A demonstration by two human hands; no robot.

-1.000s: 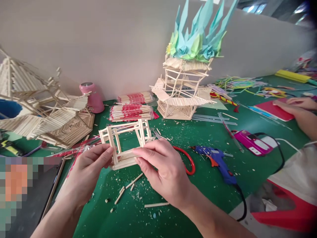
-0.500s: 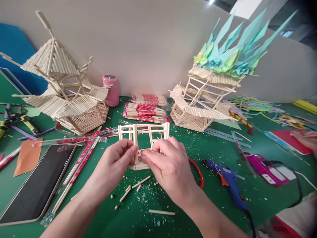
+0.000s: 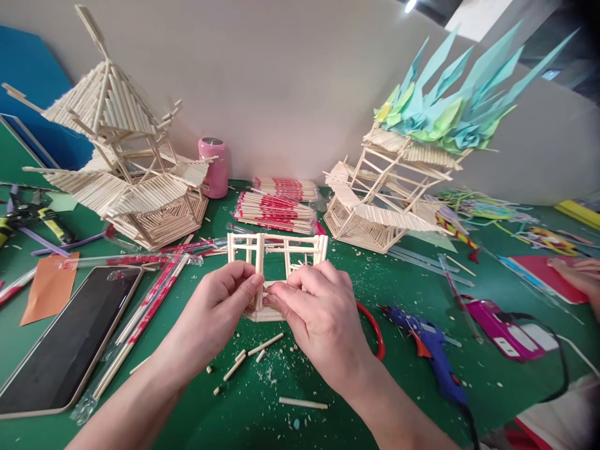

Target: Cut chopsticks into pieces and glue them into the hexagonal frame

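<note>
A small frame of pale wooden sticks (image 3: 260, 259) stands upright on the green table between my hands. My left hand (image 3: 227, 306) pinches one of its front posts, thumb and forefinger closed on the wood. At the frame's lower front, the fingers of my right hand (image 3: 321, 312) are pressed together; whatever is between their tips is too small and hidden to make out. Part of the frame's right side lies behind my right hand. Cut stick pieces (image 3: 265, 343) and a longer one (image 3: 303, 403) lie in front, among pale crumbs.
Stick pagodas stand back left (image 3: 157, 194) and back right (image 3: 403, 215), with stick bundles (image 3: 276, 212) between. A blue glue gun (image 3: 429, 344) and red-handled tool (image 3: 376, 331) lie right, a phone (image 3: 65, 340) left. Another person's hand (image 3: 579, 275) rests on red paper.
The view has shifted slightly. Both hands keep nearly the same grip at the small frame, which seems to have turned or tilted a little.
</note>
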